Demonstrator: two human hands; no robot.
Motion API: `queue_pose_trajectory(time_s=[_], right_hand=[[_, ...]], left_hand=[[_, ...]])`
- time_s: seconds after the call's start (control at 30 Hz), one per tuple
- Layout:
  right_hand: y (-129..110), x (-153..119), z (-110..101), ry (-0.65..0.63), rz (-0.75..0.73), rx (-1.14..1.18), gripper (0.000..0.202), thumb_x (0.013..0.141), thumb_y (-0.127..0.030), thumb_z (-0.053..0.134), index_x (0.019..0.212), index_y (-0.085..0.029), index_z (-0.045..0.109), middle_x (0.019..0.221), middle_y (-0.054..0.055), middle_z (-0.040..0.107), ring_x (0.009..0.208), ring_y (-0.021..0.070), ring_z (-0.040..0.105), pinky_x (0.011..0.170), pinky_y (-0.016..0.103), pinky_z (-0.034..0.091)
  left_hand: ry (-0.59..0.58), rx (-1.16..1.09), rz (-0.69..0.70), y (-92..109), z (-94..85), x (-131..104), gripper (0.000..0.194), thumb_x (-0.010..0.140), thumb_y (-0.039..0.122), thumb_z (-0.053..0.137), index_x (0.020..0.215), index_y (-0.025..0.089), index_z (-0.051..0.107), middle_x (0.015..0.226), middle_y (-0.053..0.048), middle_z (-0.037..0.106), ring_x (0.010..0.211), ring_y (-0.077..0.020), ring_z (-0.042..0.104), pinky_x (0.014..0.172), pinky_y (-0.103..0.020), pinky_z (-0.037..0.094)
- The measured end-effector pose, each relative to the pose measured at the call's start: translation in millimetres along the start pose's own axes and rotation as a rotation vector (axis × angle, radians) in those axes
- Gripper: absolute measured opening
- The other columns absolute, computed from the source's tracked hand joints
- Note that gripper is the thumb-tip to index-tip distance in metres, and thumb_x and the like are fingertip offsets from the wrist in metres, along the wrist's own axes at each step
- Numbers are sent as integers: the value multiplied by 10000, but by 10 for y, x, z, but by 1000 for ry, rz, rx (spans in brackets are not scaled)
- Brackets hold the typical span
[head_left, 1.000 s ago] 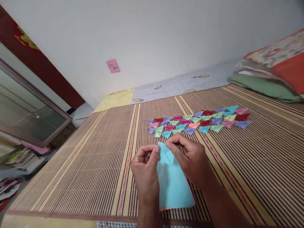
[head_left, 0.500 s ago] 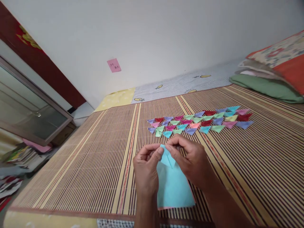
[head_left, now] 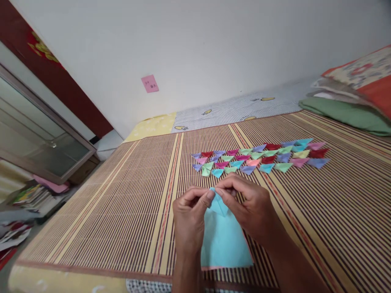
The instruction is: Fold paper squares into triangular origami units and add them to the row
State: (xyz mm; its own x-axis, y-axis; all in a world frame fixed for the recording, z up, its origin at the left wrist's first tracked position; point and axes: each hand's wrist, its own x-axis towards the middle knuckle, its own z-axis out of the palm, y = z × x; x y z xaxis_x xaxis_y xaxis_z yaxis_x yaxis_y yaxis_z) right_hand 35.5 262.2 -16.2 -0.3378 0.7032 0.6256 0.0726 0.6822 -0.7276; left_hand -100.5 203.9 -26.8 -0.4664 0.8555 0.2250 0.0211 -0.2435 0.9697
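A small piece of folded light-blue paper (head_left: 219, 205) is pinched at its upper end between both hands. My left hand (head_left: 191, 215) grips its left side, thumb against the front. From the other side my right hand (head_left: 250, 205) pinches the top edge, thumb and forefinger close to the left thumb. Under the hands lies a stack of light-blue paper sheets (head_left: 224, 246), with a pink edge showing along its right and bottom sides. Beyond them, several folded paper triangles (head_left: 253, 162) in many colours are laid out in rows.
A striped bamboo mat (head_left: 122, 215) covers the bed. At the far right are folded bedding and a green pillow (head_left: 345, 114). A pink note (head_left: 150, 84) is stuck on the white wall. A glass-fronted cabinet (head_left: 45, 130) and piled books (head_left: 30, 195) stand to the left.
Both hands still pinch the folded paper. The right fingers have shifted slightly along its top edge, and the whole view has moved a little.
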Motion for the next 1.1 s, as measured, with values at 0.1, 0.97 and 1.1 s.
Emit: queue_pose_trajectory(time_s=[0.1, 0.97, 1.1], right_hand=[[16, -6, -10, -19, -4, 20, 153, 955, -127, 603, 822, -189, 645, 778, -7, 627, 744, 142, 587, 666, 261, 444], [-756, -564, -332, -210, 423, 436, 279, 940, -427, 644, 808, -182, 625, 668, -25, 577, 617, 133, 581, 555, 242, 474], [-1107, -738, -413, -195, 337, 325, 207, 940, -325, 635, 789, -184, 614, 688, -20, 584, 642, 138, 567, 600, 262, 474]], left_hand=[[-26, -3, 2, 1, -8, 6, 79, 814, 234, 803, 738, 213, 797, 737, -3, 673, 735, -141, 593, 693, -257, 458], [57, -439, -283, 649, 193, -752, 351, 649, 372, 903, 690, 157, 628, 542, 37, 605, 445, -108, 554, 496, -238, 476], [112, -488, -193, 880, 160, -1050, 338, 636, 348, 914, 675, 151, 643, 609, 20, 649, 513, -102, 573, 527, -218, 470]])
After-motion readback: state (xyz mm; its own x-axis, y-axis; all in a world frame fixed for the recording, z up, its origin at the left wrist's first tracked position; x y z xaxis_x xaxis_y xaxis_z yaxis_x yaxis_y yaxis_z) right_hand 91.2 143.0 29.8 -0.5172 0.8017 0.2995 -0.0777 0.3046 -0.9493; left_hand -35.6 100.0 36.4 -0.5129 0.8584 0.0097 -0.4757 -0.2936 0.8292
